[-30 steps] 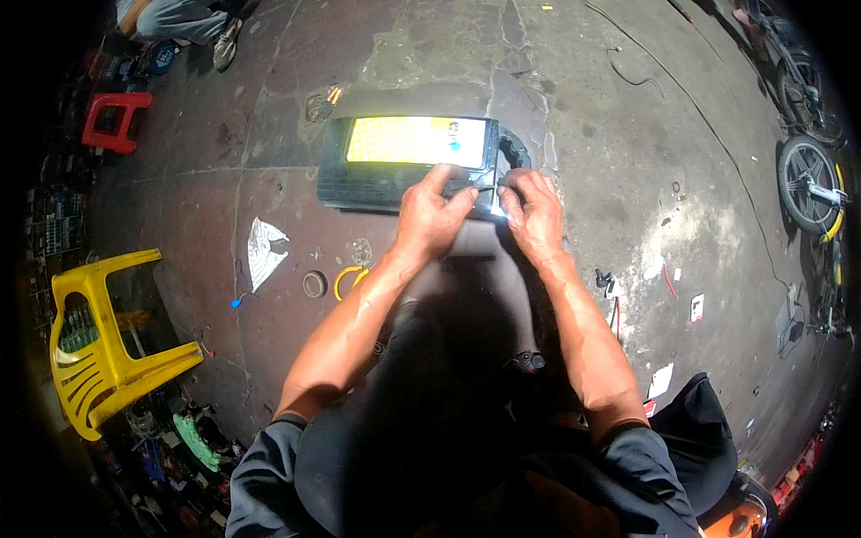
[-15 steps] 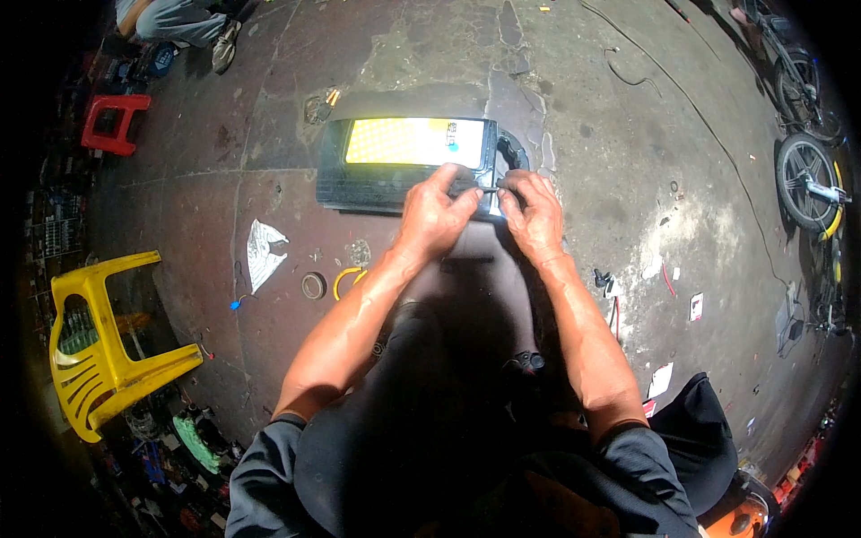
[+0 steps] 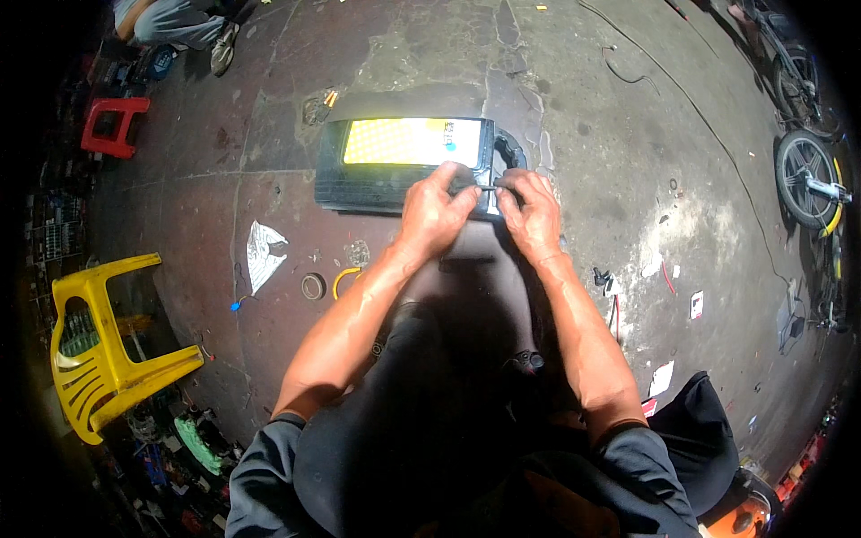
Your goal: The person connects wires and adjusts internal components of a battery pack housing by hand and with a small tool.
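A black box-shaped case point(image 3: 359, 190), much like a battery pack, lies in front of me with a curved black handle point(image 3: 513, 151) at its right end. On its top is a yellow-and-white label point(image 3: 395, 143). My left hand point(image 3: 432, 213) rests over the near right part of the case, thumb and fingers closed in a pinch. Close by, my right hand point(image 3: 535, 213) pinches too, at the handle end. Between the two sets of fingertips runs a thin dark wire-like piece point(image 3: 487, 187); its ends are hidden by my fingers.
Left of my arm lie a tape roll point(image 3: 313, 286), a yellow ring point(image 3: 344, 285) and a crumpled white bag point(image 3: 264, 251). A yellow plastic chair point(image 3: 117, 394) and a red stool point(image 3: 115, 124) stand at left. Wheels point(image 3: 807, 179) are far right; another person's leg point(image 3: 179, 22) shows top left.
Almost nothing differs. The view has shifted very slightly, and both hands keep their pinch at the right end of the case.
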`<action>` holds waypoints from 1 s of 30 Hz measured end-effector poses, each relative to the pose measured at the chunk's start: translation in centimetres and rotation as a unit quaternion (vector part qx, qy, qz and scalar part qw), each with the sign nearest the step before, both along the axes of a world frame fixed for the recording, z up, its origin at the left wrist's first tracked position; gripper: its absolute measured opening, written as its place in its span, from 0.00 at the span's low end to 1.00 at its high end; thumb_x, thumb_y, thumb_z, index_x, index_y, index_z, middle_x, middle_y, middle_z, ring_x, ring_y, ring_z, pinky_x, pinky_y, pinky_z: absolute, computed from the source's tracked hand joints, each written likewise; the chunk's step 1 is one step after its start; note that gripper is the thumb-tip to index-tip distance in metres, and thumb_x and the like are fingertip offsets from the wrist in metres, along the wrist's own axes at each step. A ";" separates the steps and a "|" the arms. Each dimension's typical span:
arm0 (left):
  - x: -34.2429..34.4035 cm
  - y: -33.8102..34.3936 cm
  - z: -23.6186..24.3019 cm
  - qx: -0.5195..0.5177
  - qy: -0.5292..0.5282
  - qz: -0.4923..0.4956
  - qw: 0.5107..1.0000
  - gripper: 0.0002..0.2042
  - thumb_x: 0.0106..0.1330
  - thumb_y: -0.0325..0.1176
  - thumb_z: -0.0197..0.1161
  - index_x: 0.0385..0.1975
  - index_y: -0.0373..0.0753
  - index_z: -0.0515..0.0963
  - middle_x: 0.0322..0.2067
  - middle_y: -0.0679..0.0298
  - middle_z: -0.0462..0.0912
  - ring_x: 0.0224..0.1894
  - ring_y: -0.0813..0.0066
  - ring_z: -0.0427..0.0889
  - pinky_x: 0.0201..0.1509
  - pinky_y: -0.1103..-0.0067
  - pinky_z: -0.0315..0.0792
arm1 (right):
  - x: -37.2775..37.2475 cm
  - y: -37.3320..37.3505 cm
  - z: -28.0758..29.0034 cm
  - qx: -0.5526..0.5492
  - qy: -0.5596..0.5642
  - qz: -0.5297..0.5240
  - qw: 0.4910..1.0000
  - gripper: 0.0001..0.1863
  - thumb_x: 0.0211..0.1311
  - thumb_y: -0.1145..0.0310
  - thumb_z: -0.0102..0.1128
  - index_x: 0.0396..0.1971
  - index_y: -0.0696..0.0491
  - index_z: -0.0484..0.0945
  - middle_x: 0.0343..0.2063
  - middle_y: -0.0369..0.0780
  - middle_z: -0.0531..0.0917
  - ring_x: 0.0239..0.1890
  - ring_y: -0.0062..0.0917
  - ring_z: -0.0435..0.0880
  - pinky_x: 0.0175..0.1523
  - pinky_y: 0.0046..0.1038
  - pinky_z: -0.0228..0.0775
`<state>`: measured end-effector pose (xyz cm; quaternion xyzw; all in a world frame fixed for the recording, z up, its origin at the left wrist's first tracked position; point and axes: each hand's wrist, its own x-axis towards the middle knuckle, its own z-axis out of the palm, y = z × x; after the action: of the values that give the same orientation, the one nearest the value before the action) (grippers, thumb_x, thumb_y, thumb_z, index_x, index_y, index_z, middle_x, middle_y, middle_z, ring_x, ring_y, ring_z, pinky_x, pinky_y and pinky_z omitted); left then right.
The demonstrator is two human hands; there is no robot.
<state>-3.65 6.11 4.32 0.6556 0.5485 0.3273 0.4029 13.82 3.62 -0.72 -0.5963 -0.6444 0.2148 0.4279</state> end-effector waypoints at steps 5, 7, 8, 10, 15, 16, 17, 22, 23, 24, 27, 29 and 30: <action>0.2 0.2 -0.1 0.017 0.015 -0.003 1.000 0.14 0.60 0.35 0.65 0.43 0.38 0.77 0.23 0.50 0.81 0.23 0.54 0.81 0.32 0.67 0.74 | 0.1 0.2 -0.3 0.001 -0.002 -0.002 1.000 0.08 0.55 0.70 0.61 0.36 0.53 0.82 0.41 0.41 0.82 0.46 0.38 0.77 0.53 0.34 0.69; 0.4 0.2 0.4 0.028 0.044 -0.019 0.998 0.14 0.60 0.35 0.64 0.44 0.37 0.77 0.27 0.49 0.82 0.26 0.53 0.81 0.35 0.66 0.74 | 0.2 0.2 -0.4 0.003 -0.004 -0.002 1.000 0.08 0.55 0.71 0.61 0.36 0.53 0.82 0.41 0.41 0.82 0.47 0.38 0.77 0.54 0.34 0.69; 0.5 0.2 0.8 0.040 0.073 -0.035 0.996 0.14 0.60 0.34 0.64 0.44 0.37 0.77 0.31 0.49 0.82 0.30 0.52 0.82 0.37 0.65 0.75 | 0.2 0.1 -0.5 0.000 0.000 -0.001 1.000 0.09 0.55 0.71 0.61 0.36 0.53 0.82 0.41 0.41 0.82 0.47 0.38 0.77 0.54 0.34 0.69; 0.5 0.4 1.0 0.080 0.098 -0.066 0.990 0.14 0.60 0.33 0.63 0.43 0.37 0.77 0.35 0.49 0.82 0.34 0.51 0.82 0.40 0.65 0.74 | 0.3 0.1 -0.6 -0.004 0.003 0.000 1.000 0.09 0.55 0.71 0.61 0.36 0.53 0.82 0.41 0.42 0.82 0.47 0.39 0.77 0.54 0.34 0.69; 0.2 2.2 2.4 0.113 0.170 -0.185 0.961 0.13 0.59 0.31 0.61 0.43 0.37 0.78 0.41 0.51 0.82 0.45 0.50 0.80 0.49 0.63 0.73 | 0.2 0.0 -0.9 0.008 0.005 0.003 1.000 0.09 0.55 0.71 0.61 0.37 0.54 0.82 0.42 0.42 0.82 0.47 0.39 0.76 0.54 0.35 0.68; 0.1 2.8 2.5 0.124 0.180 -0.217 0.951 0.12 0.59 0.30 0.60 0.43 0.37 0.78 0.42 0.52 0.82 0.46 0.50 0.79 0.49 0.63 0.73 | 0.2 0.0 -0.8 0.008 0.005 0.004 1.000 0.09 0.55 0.71 0.61 0.37 0.54 0.82 0.42 0.42 0.82 0.47 0.39 0.76 0.54 0.35 0.68; 0.1 3.3 2.7 0.135 0.189 -0.249 0.940 0.12 0.59 0.29 0.59 0.43 0.37 0.78 0.42 0.52 0.81 0.47 0.50 0.79 0.49 0.64 0.73 | 0.2 0.0 -0.8 0.007 0.010 0.008 1.000 0.09 0.56 0.71 0.61 0.38 0.54 0.82 0.42 0.42 0.81 0.48 0.39 0.76 0.55 0.35 0.68; 1.5 4.9 3.9 0.080 0.220 -0.256 0.938 0.14 0.59 0.31 0.60 0.44 0.35 0.77 0.40 0.47 0.82 0.45 0.46 0.80 0.49 0.61 0.73 | 0.2 -0.1 -1.0 -0.001 0.013 0.005 1.000 0.10 0.57 0.71 0.60 0.39 0.54 0.81 0.44 0.43 0.81 0.50 0.40 0.76 0.56 0.35 0.67; 1.8 5.2 3.9 0.037 0.230 -0.215 0.948 0.13 0.59 0.31 0.59 0.43 0.34 0.77 0.38 0.46 0.83 0.45 0.46 0.80 0.49 0.60 0.73 | 0.2 -0.2 -1.0 -0.002 0.016 0.005 1.000 0.10 0.58 0.71 0.60 0.39 0.55 0.81 0.45 0.43 0.81 0.50 0.40 0.76 0.57 0.35 0.67; 1.9 5.6 3.9 0.024 0.221 -0.196 0.955 0.14 0.58 0.31 0.59 0.44 0.34 0.77 0.36 0.44 0.83 0.44 0.44 0.81 0.49 0.59 0.73 | 0.1 -0.3 -1.0 -0.004 0.019 0.005 1.000 0.10 0.58 0.71 0.60 0.40 0.55 0.81 0.45 0.43 0.81 0.50 0.40 0.75 0.57 0.35 0.67; 2.4 5.1 4.2 0.039 0.239 -0.214 0.946 0.13 0.58 0.31 0.60 0.43 0.34 0.77 0.36 0.45 0.83 0.43 0.44 0.81 0.48 0.59 0.73 | 0.2 -0.4 -1.1 -0.009 0.029 0.003 1.000 0.10 0.58 0.71 0.60 0.40 0.55 0.81 0.45 0.43 0.81 0.50 0.39 0.75 0.57 0.35 0.67; 1.8 4.7 4.3 0.044 0.233 -0.254 0.938 0.12 0.59 0.30 0.59 0.42 0.35 0.77 0.38 0.47 0.83 0.45 0.45 0.80 0.49 0.60 0.72 | 0.3 -0.5 -0.9 -0.016 0.040 0.008 0.999 0.10 0.58 0.71 0.60 0.40 0.56 0.81 0.45 0.43 0.81 0.51 0.39 0.75 0.58 0.35 0.66; 1.4 4.4 3.9 0.104 0.233 -0.298 0.920 0.12 0.59 0.29 0.59 0.42 0.37 0.77 0.39 0.49 0.82 0.45 0.46 0.79 0.49 0.61 0.73 | 0.4 -0.6 -0.8 -0.024 0.052 0.013 0.998 0.10 0.58 0.71 0.60 0.40 0.56 0.81 0.45 0.43 0.81 0.51 0.39 0.75 0.58 0.35 0.66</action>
<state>-2.23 10.54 8.23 0.8846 0.3686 0.0854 0.2726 14.19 3.06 -1.56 -0.5858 -0.6237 0.2667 0.4435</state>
